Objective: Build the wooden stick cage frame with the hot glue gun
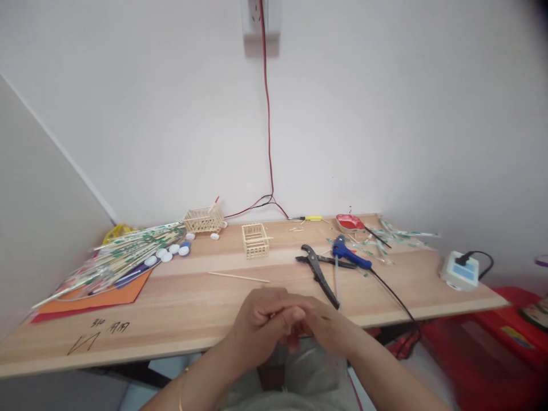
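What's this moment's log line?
left hand, right hand: together at table edge | stick: on table | glue gun, pliers: on table

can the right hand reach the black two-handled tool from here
Likely yes: the right hand would first have to unclasp from the left hand, but the black two-handled tool lies just beyond, with nothing visible between.

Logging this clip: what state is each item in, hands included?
Left hand: clasped with the right hand
Right hand: clasped with the left
Black pliers: lying, handles spread apart
Blue glue gun: lying down; heat cannot be told
Stick cart: standing on white wheels
Stick frame: standing, open-topped
Thin wooden stick: lying loose
Black plug: inserted in the white power socket box
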Demonstrator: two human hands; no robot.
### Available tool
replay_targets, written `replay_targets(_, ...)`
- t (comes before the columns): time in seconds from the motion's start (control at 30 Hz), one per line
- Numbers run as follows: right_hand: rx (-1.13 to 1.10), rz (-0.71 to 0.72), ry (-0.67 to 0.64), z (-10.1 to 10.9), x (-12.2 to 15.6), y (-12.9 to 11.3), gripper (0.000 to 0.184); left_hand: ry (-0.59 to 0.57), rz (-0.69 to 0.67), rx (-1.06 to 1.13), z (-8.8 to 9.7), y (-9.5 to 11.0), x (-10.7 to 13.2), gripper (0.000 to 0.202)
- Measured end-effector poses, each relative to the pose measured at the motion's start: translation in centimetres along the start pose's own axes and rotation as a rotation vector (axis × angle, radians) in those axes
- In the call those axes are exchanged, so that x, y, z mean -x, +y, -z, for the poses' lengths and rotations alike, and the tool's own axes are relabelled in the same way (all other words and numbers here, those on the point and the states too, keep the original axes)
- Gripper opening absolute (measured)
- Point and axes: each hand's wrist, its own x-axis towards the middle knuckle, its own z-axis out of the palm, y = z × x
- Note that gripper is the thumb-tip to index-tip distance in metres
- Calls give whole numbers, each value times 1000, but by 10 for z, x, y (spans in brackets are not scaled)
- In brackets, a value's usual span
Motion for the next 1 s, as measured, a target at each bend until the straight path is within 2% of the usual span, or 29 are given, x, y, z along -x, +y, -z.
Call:
replay_targets(0.07,100,60,-31,6,5,-9,36,63,37,14,1,1,-8,31)
replay_targets(0.13,273,134,16,18,3,-20,28,109,54,-34,1,3,-16,30)
replay_targets(0.27,641,304,148,38,-4,-48,21,146,-65,-268,3,12,-33,28)
replay_targets(0.37,815,392,240,41,-6,-70,20,187,-148,-324,6,24,-46,30)
replay_targets(0.5,787,546,454,40,-11,-94,10,213,-260,-390,12,47,-59,29)
replay_targets(0.57,740,606,515,43,-16,-100,7,220,-297,-437,16,57,-63,26)
replay_targets(0.67,713,621,504,48,-28,-104,7,240,-287,-466,27,61,-67,21)
replay_targets(0.77,686,617,438,51,-41,-101,10,225,-201,-421,41,57,-70,18)
replay_targets(0.9,652,625,409,53,-60,-91,12,135,-108,-374,59,45,-78,22)
replay_targets(1.0,666,608,414,58,-74,-82,17,41,-82,-318,61,34,-86,17)
